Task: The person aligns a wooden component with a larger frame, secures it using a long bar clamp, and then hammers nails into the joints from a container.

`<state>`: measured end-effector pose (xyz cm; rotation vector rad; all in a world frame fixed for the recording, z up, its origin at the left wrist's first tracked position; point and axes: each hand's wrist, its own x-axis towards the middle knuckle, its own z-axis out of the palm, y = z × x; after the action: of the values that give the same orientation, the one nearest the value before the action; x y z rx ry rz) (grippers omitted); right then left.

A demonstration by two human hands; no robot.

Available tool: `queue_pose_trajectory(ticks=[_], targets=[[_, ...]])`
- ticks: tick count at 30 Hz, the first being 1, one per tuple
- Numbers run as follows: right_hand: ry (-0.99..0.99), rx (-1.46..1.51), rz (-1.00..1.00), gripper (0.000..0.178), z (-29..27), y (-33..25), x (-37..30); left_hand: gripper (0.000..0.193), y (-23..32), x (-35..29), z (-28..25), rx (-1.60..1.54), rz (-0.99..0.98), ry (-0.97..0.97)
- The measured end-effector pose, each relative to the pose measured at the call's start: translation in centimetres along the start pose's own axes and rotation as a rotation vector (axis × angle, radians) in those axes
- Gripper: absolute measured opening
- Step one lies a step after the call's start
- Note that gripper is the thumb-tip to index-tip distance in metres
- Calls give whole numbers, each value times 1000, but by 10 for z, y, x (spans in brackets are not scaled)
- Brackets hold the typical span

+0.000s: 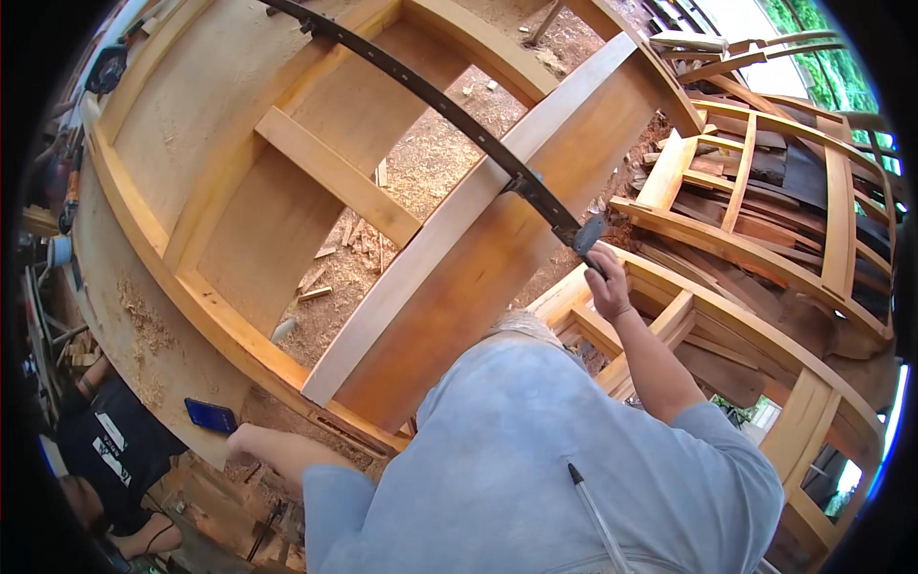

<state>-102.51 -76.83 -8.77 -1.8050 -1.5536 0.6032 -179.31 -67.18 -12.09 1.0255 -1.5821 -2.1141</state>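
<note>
Over there, 1 big curved wooden frame (220, 311) has 1 long black bar clamp (448, 108) running across it. The right hand (608, 282) curls its fingers round the clamp's end. The left hand (251, 443), its finger spread unclear to me, sits by 1 blue phone (210, 416).

On your right, you can see a curved wooden frame (838, 230), with dark boards (779, 206) showing through its gaps. Green leaves (813, 48) are far behind. Sawdust (430, 153) and little sticks (314, 294) cover the ground. A person in a black shirt (115, 450) is on your left.
</note>
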Motion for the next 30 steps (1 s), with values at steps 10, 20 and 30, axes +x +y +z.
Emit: queue_pose_trajectory(ticks=[10, 20, 30], targets=[[229, 84, 33, 26, 28, 17, -1, 8, -24, -417, -190, -138, 449, -2049], [384, 257, 101, 41, 42, 30, -6, 26, -30, -540, -373, 481, 1540, -3253], [345, 742, 431, 29, 62, 19, -35, 18, -39, -537, -372, 307, 1297, -3265]])
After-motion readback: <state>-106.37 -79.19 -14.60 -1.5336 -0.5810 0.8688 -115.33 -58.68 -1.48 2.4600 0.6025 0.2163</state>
